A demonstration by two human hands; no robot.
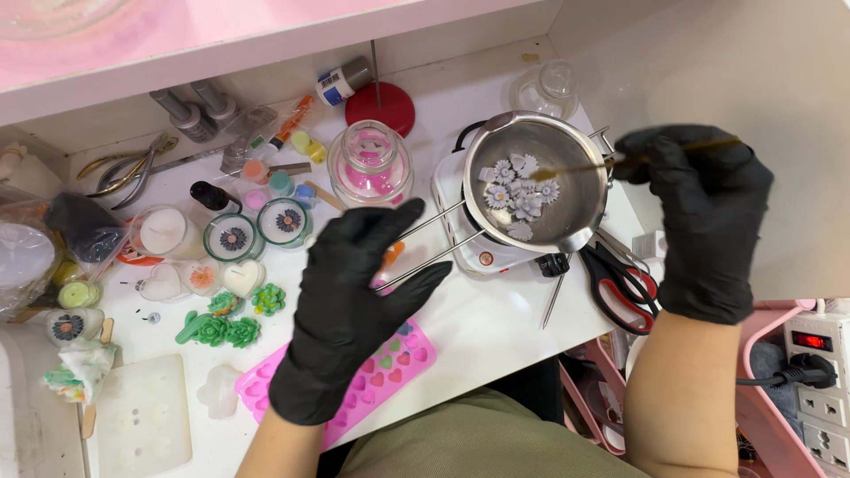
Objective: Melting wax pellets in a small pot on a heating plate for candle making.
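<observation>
**Stick over the pot of wax flowers**

Nearest, the left hand [354, 310] hovers flat above the pink mould [390, 372], fingers loosely spread, holding nothing. Farther right, the right hand [699, 212] pinches a thin stick [584, 165]. Its long axis runs leftward, tip over the grey flowers [521, 190] inside the steel pot [580, 208] on the small hotplate [478, 257].

A small tube with a blue-and-white label [334, 85] lies at upper centre; crinkled clear plastic bag [22, 257] at far left.

I see a black glove on my left hand [350, 305] and right hand [704, 217], forearms bare, olive trousers at bottom centre
</observation>
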